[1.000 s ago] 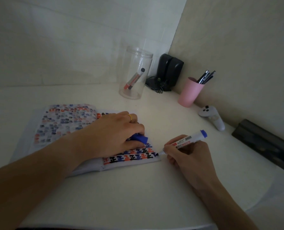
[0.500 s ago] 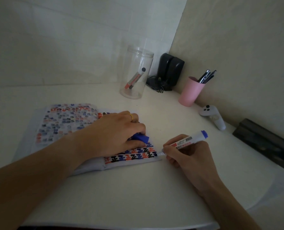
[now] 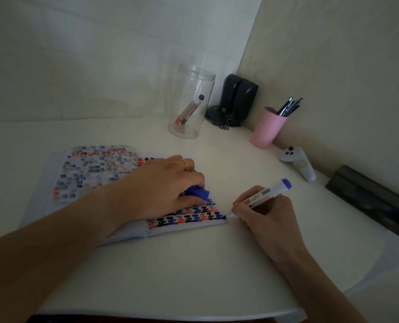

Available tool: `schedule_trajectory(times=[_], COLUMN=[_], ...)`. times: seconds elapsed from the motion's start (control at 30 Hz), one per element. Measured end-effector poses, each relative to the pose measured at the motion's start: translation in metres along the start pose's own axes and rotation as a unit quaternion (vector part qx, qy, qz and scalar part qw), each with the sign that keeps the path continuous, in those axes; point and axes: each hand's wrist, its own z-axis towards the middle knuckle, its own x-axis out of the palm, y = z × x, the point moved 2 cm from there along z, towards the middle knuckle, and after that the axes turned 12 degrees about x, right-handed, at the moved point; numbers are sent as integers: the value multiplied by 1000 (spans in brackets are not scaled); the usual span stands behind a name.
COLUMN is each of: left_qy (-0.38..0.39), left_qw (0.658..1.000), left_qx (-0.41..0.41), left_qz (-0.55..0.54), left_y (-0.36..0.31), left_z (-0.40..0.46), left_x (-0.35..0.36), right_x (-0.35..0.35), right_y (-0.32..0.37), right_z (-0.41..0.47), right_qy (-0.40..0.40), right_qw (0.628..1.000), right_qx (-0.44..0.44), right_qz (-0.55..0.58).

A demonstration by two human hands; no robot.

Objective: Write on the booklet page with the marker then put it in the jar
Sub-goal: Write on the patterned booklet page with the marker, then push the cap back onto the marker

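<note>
Worktop: white, dimly lit; its near edge is cut off at the bottom of the view.
Booklet: lies open and flat; the left hand and forearm hide most of the right page, and the left page's marks are too blurred to read.
Left hand: palm down on the right page, fingers curled around a blue cap, which is partly hidden under them.
Right hand: closed around the marker, resting on the worktop just beside the booklet's right edge.
Jar: clear, upright near the wall corner, well apart from the hands; two pens lean inside it.
Marker: long axis slants from lower left to upper right; the tip touches the page's lower right corner, and the blue end points up and away to the right.
</note>
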Motion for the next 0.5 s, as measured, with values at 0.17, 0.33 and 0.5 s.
schedule_trajectory(times=[0.17,0.33,0.5], left_qy=[-1,-3,-55], left_qw=[1000,1000,995], left_qx=[-7,-22,-81], left_qz=[-2,-10,1], left_y=[0,1,19], left_z=[-1,0,-6], left_x=[1,-2,-18], right_x=[-3,20,55], right_y=[13,41,49], right_z=[10,59,90], right_qy=[33,15,24], right_qw=[985,962,916], right_qx=[43,81,112], right_qz=[163,259,383])
